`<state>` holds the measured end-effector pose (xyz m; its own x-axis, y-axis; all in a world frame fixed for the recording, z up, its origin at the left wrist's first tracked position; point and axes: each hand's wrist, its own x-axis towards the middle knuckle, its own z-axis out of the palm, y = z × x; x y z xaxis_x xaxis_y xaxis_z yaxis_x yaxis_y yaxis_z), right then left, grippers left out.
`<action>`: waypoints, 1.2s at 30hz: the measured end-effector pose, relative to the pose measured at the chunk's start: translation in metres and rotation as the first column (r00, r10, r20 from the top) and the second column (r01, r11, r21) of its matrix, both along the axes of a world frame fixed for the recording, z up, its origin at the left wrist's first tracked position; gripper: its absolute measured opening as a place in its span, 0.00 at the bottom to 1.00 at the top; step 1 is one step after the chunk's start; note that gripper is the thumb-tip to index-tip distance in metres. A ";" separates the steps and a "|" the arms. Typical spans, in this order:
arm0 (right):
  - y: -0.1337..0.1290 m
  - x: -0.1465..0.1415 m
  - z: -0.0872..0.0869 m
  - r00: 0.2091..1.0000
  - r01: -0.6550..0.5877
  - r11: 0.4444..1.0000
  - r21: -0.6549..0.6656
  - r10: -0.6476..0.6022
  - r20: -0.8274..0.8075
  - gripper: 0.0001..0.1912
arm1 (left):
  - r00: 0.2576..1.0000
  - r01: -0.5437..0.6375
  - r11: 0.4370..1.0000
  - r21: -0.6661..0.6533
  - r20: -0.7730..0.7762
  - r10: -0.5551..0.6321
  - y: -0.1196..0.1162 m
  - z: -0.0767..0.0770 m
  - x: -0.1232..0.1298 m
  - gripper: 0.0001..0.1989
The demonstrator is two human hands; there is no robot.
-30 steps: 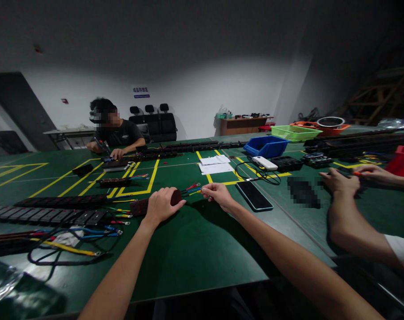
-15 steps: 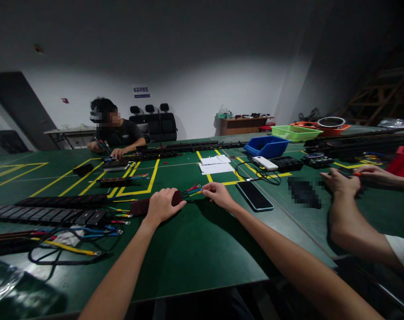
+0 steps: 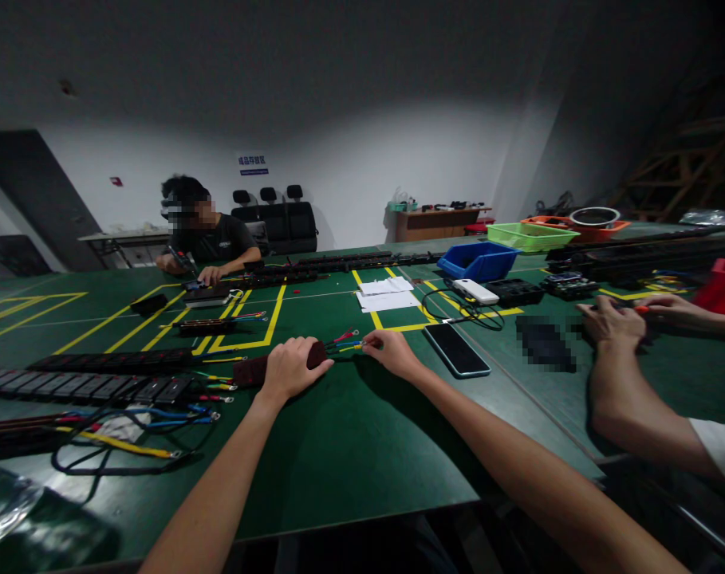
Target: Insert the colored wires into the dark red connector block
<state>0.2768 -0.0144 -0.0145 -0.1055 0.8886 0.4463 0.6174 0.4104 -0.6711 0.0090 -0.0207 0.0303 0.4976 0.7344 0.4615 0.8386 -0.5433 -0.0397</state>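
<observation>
My left hand (image 3: 293,368) is closed over a dark reddish-brown bar-shaped block (image 3: 250,371) lying on the green table. From the block's right end come several thin coloured wires (image 3: 344,343), red, blue, green and yellow, some tipped with metal ring terminals. My right hand (image 3: 389,351) pinches the end of the yellow-green wire between thumb and fingers; the tip itself is hidden. A smartphone (image 3: 456,351) lies just right of my right hand. Left of my left hand are long black strips (image 3: 99,384) with coloured ring-terminal leads.
White papers (image 3: 386,295), a blue bin (image 3: 478,261) and a white device with a black cable (image 3: 475,292) lie farther back. At right a co-worker's hands (image 3: 616,323) hold an orange-handled tool. Another person (image 3: 218,243) works across the table (image 3: 338,478).
Both my hands keep nearly the same places, and the wire ends shift slightly. The co-worker's near hand at right has moved a little.
</observation>
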 end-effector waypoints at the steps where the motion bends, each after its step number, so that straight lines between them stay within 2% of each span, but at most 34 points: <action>1: 0.000 0.000 0.000 1.000 -0.001 1.000 -0.006 0.001 0.006 0.06 | 1.000 0.004 1.000 -0.002 0.002 -0.004 0.000 0.000 0.000 0.27; 6: -0.002 -0.001 0.001 1.000 0.008 1.000 -0.022 -0.007 0.028 0.10 | 1.000 0.018 1.000 -0.008 0.015 -0.018 0.000 0.000 -0.001 0.26; 12: -0.001 -0.001 0.002 0.998 0.021 1.000 -0.004 -0.021 0.062 0.06 | 1.000 0.023 1.000 -0.010 -0.004 -0.023 0.000 0.000 -0.001 0.27; 16: -0.001 0.000 0.003 1.000 0.007 1.000 0.011 -0.008 0.022 0.06 | 1.000 0.007 1.000 0.002 -0.008 -0.007 0.000 0.000 -0.001 0.26; 21: -0.003 -0.001 0.004 0.998 -0.040 0.998 0.040 0.041 -0.044 0.10 | 1.000 -0.012 1.000 0.012 -0.002 0.012 0.001 0.000 0.000 0.27; 27: -0.003 -0.004 0.002 0.998 -0.027 0.998 0.048 0.030 -0.059 0.15 | 1.000 -0.013 1.000 0.008 -0.001 0.013 0.001 0.000 0.000 0.26; 32: -0.001 -0.001 0.001 0.999 -0.015 1.000 0.012 0.015 -0.031 0.09 | 1.000 0.000 1.000 -0.005 0.010 0.000 0.001 -0.001 0.000 0.26; 36: -0.001 0.000 0.002 0.999 0.005 1.000 0.000 -0.005 0.052 0.06 | 1.000 0.004 1.000 -0.004 -0.002 -0.004 0.001 -0.001 0.000 0.27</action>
